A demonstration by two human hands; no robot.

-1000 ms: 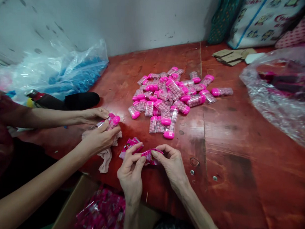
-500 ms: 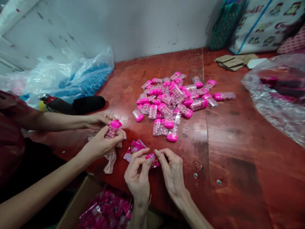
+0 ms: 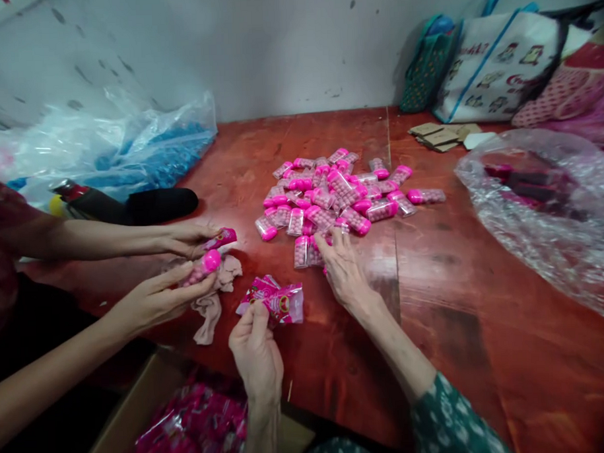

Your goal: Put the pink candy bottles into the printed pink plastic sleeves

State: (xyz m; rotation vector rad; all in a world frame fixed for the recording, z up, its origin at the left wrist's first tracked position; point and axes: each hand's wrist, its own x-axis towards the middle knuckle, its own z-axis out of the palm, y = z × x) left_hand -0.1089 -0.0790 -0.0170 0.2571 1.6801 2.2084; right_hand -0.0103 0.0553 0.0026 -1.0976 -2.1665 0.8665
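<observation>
My left hand pinches a pink printed wrapper between thumb and fingers, with its clear end to the right. Other pink wrappers lie behind it. My right hand reaches down at the near edge of a pile of small clear bottles, which have pink caps and hold pink balls. Its thumb and fingers close around a bottle that the hand mostly hides. On the left, a co-worker's hand holds another candy bottle, and their other hand holds a pink wrapper.
A crumpled pale cloth lies by the co-worker's hands. Below the table edge stands a carton of pink packets. A dark bottle and plastic bags lie left. At right are a clear bag, cardboard pieces and a tote.
My right hand has left the wrapper and moved forward to the bottles. My left hand keeps the wrapper, now flatter. The co-worker's far hand now shows a wrapper beside their bottle.
</observation>
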